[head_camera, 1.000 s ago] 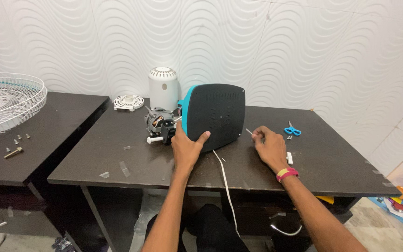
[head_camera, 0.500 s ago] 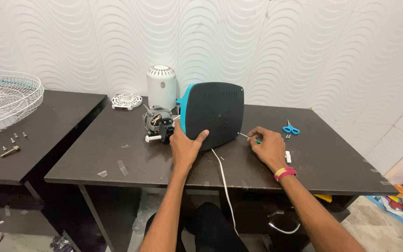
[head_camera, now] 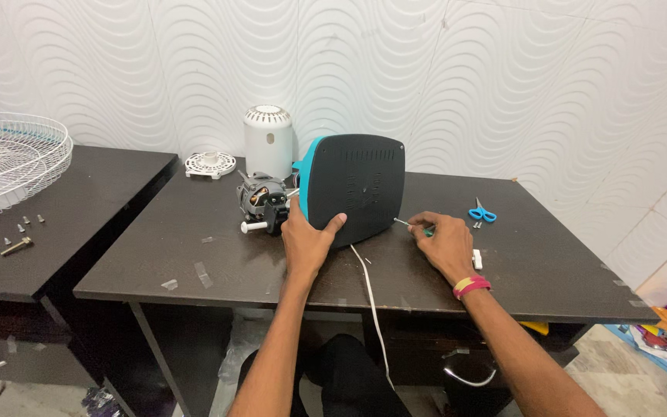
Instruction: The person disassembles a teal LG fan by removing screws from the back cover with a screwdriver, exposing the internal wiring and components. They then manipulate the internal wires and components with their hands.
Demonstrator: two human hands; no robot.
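A dark grey fan base housing (head_camera: 355, 184) with a teal rim stands on edge on the dark brown table (head_camera: 194, 232). My left hand (head_camera: 308, 241) grips its lower left edge and steadies it. My right hand (head_camera: 443, 243) holds a small screwdriver (head_camera: 411, 225) whose metal tip touches the housing's lower right edge. A fan motor (head_camera: 262, 202) with a white shaft sits just left of the housing. A white cord (head_camera: 370, 297) runs from the housing over the table's front edge.
A white motor cover (head_camera: 268, 141) and a white round grille piece (head_camera: 210, 164) stand behind the motor. Blue scissors (head_camera: 482, 211) and small screws (head_camera: 476, 225) lie at the right. A white fan guard (head_camera: 5, 162) and bolts (head_camera: 18, 238) rest on the left table.
My right hand has moved left and brought the screwdriver tip up to the housing's lower right edge. My left hand has stayed on the housing.
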